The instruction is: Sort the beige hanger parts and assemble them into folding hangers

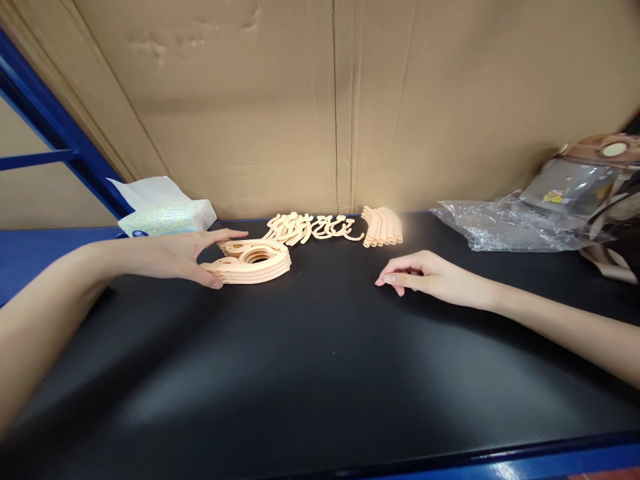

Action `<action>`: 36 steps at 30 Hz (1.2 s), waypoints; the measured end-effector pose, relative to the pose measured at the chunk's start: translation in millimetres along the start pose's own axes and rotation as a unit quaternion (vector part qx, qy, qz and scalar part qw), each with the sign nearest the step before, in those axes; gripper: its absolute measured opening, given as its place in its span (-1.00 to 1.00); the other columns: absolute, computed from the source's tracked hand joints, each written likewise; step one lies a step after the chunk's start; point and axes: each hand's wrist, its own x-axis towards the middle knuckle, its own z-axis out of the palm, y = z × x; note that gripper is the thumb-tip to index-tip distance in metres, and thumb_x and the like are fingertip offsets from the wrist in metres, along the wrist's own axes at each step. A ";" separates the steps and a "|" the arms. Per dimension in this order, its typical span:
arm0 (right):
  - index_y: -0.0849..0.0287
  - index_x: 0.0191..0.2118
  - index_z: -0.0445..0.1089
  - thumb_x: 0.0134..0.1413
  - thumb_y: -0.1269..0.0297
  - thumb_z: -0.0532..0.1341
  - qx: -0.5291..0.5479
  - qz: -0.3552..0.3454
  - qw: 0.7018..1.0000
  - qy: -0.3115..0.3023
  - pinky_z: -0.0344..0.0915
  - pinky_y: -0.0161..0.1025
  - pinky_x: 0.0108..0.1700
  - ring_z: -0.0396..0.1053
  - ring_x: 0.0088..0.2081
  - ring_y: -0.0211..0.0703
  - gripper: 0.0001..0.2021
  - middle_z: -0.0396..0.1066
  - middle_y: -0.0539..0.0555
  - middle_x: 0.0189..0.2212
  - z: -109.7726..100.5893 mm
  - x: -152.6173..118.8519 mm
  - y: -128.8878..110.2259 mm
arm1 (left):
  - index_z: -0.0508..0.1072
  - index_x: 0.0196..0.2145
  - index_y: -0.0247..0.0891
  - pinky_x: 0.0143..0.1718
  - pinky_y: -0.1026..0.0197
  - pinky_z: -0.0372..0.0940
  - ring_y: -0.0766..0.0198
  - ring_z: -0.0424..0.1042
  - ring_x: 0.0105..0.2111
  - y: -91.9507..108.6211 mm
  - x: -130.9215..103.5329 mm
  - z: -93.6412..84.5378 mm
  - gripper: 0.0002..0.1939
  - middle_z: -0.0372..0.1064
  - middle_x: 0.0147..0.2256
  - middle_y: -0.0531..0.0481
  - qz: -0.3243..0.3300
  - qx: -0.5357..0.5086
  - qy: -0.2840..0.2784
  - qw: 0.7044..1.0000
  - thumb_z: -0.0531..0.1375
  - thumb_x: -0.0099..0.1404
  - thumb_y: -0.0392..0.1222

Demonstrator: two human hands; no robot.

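A stack of curved peach plastic pieces (260, 272), looking like folding-hanger bodies with a round opening, lies on the black table. My left hand (183, 257) grips the stack's left end, thumb on the near side and fingers on the far side. My right hand (423, 275) rests on the table to the right, its fingers loosely curled together and nothing visible in them. Behind, near the cardboard, lies a pile of peach hanger hooks (293, 229). Beside the hooks, a row of peach curved tube-like arms (383, 227) lies side by side.
A tissue pack (165, 217) stands at the back left, by a blue metal frame (83, 167). Clear plastic bags (515, 223) and a transparent bottle with a brown lid (575, 180) are at the back right. A cardboard wall (260, 107) closes off the table's back edge.
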 end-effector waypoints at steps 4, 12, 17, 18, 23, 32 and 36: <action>0.18 -0.22 0.49 0.20 0.18 0.05 0.000 -0.008 1.000 0.002 0.01 -0.30 -0.40 0.18 -0.47 -0.27 -0.71 0.33 -0.03 -0.53 0.1 -0.2 1.1 | -0.11 0.31 -0.19 0.05 -0.02 0.15 0.03 0.24 0.08 -6.8 0.4 1.2 -0.04 0.05 0.24 -0.17 0.019 0.023 0.007 1.000 0.15 0.14 0.33; 0.16 -0.22 0.49 0.20 0.22 0.06 0.009 -0.011 1.000 0.002 0.02 -0.31 -0.40 0.18 -0.47 -0.29 -0.74 0.32 -0.05 -0.54 0.9 -0.1 3.7 | -0.14 0.31 -0.08 0.07 -0.11 0.15 0.04 0.23 0.10 -10.7 -2.3 1.7 -0.12 0.04 0.24 -0.10 0.018 0.024 0.012 0.999 0.15 0.20 0.26; 0.17 -0.21 0.48 0.21 0.17 0.07 0.023 -0.011 1.000 0.001 0.07 -0.30 -0.38 0.20 -0.44 -0.28 -0.72 0.33 -0.04 -0.52 -0.1 0.7 3.0 | -0.16 0.32 -0.14 0.10 -0.22 0.09 -0.07 0.12 0.17 21.3 -3.1 -0.2 -0.05 -0.02 0.25 -0.17 0.046 0.059 0.085 0.994 0.20 0.15 0.24; 0.17 -0.20 0.47 0.21 0.14 0.07 0.028 -0.008 1.000 0.000 0.08 -0.30 -0.38 0.21 -0.45 -0.28 -0.71 0.33 -0.03 -0.52 -0.7 0.8 1.9 | -0.15 0.31 -0.12 0.12 -0.23 0.05 -0.07 0.06 0.20 36.7 -2.9 0.6 -0.07 -0.05 0.26 -0.15 0.064 0.061 0.113 0.990 0.20 0.16 0.23; 0.19 -0.15 0.43 0.18 0.00 0.10 0.057 0.015 0.998 -0.010 0.17 -0.29 -0.36 0.26 -0.44 -0.28 -0.64 0.36 -0.01 -0.49 -0.1 0.0 -3.8 | 0.02 0.27 -0.13 0.23 -0.01 0.01 0.07 -0.04 0.27 132.7 -8.8 22.7 -0.36 -0.05 0.28 -0.05 0.187 -0.004 0.248 0.951 0.05 0.33 0.13; 0.22 -0.32 0.38 0.11 0.11 0.15 0.000 0.065 0.968 0.242 0.15 -0.34 -0.52 0.24 -0.53 -0.33 -0.75 0.36 0.01 -0.51 -51.8 15.7 12.9 | 0.12 0.24 -0.12 0.25 -0.06 0.02 0.06 -0.11 0.30 170.6 -5.3 71.1 -0.48 -0.03 0.29 -0.04 0.264 -0.056 0.065 0.961 -0.04 0.40 0.08; 0.21 -0.26 0.32 0.13 0.17 0.14 -0.094 0.149 0.953 0.247 0.20 -0.37 -0.52 0.28 -0.52 -0.33 -0.80 0.39 0.05 -0.46 -75.9 36.5 32.2 | 0.18 0.20 -0.07 0.23 -0.12 0.04 0.03 -0.03 0.28 165.6 1.3 75.4 -0.54 0.06 0.25 -0.05 0.253 -0.087 0.099 0.958 0.01 0.39 0.03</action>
